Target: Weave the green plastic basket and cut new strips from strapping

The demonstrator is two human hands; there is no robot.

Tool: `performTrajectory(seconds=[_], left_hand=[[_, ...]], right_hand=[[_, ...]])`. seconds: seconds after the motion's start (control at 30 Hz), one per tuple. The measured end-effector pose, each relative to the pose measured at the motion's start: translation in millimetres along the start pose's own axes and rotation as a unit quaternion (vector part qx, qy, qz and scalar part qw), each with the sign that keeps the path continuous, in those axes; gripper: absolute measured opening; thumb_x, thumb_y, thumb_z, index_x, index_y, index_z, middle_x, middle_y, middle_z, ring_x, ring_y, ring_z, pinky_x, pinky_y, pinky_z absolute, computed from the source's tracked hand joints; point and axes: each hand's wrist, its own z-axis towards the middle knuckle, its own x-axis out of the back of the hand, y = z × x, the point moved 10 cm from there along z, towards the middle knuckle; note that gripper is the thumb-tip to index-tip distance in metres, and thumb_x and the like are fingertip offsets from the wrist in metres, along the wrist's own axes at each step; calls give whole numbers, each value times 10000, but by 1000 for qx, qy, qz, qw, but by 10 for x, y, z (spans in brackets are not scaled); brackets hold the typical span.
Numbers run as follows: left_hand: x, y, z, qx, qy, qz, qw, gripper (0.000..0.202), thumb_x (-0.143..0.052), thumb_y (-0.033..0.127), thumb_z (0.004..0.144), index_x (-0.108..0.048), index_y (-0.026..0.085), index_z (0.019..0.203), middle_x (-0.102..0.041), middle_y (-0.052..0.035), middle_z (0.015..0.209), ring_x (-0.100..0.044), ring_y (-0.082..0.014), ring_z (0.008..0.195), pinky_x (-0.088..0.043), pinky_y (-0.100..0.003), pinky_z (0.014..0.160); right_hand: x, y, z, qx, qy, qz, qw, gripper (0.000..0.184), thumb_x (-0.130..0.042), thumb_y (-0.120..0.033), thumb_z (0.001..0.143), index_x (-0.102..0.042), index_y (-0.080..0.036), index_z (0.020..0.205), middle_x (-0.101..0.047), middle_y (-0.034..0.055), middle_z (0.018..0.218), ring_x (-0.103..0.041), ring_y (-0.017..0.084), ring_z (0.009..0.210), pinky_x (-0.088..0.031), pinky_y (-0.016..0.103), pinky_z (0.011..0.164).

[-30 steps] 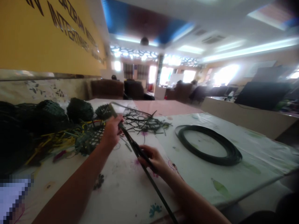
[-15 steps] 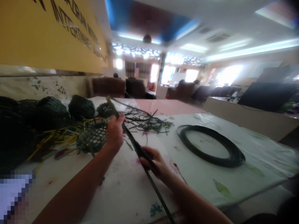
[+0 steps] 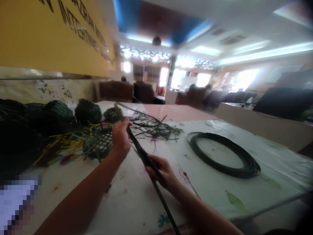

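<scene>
Above the table, my left hand (image 3: 121, 137) is closed around a long, flat dark-green strip (image 3: 158, 194), whose upper end sticks out past the thumb. The strip slants down towards the front edge of the picture. Lower along it, my right hand (image 3: 162, 171) is closed on a slim dark-handled tool (image 3: 155, 168), which lies against the strip. Blur hides the tool's exact kind. Left of my left hand sits an open-weave green basket piece (image 3: 99, 147) with loose strip ends. Beyond both hands lies a tangle of cut strips (image 3: 156, 127).
A coil of dark-green strip (image 3: 222, 171) lies on the floral tablecloth (image 3: 210, 202) at the right. Woven green baskets (image 3: 88, 111) and yellow strips (image 3: 52, 145) crowd the left side by the wall. Armchairs (image 3: 116, 91) stand beyond the table.
The view has shifted slightly, so the scene sits a little further right. Both hands keep their hold, with almost no movement along the strip.
</scene>
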Motion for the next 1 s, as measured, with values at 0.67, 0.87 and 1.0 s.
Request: performTrajectory(seconds=[0.67, 0.87, 1.0], left_hand=[[-54, -67, 67, 35, -50, -33, 998, 266, -532, 341, 869, -552, 166, 670, -292, 82, 442, -221, -54, 359, -132, -233, 397], [0, 28, 38, -50, -25, 39, 998, 319, -548, 355, 880, -575, 162, 627, -404, 48, 535, -346, -76, 498, -271, -243, 533], [-9, 62, -22, -63, -23, 55, 996, 311, -534, 310, 885, -570, 172, 608, -468, 33, 569, -415, -101, 571, -306, -264, 613]], right_hand=[[125, 6, -101, -35, 63, -109, 991, 501, -747, -494, 726, -647, -127, 1052, -440, -53, 556, -382, 84, 455, -296, 192, 385], [249, 140, -146, -54, 129, -134, 981, 564, -778, -492, 675, -626, -144, 1092, -526, -29, 590, -453, 117, 488, -357, 213, 409], [241, 55, -126, -67, 113, -197, 972, 548, -761, -527, 652, -650, -142, 1026, -525, -19, 562, -461, 132, 479, -364, 227, 405]])
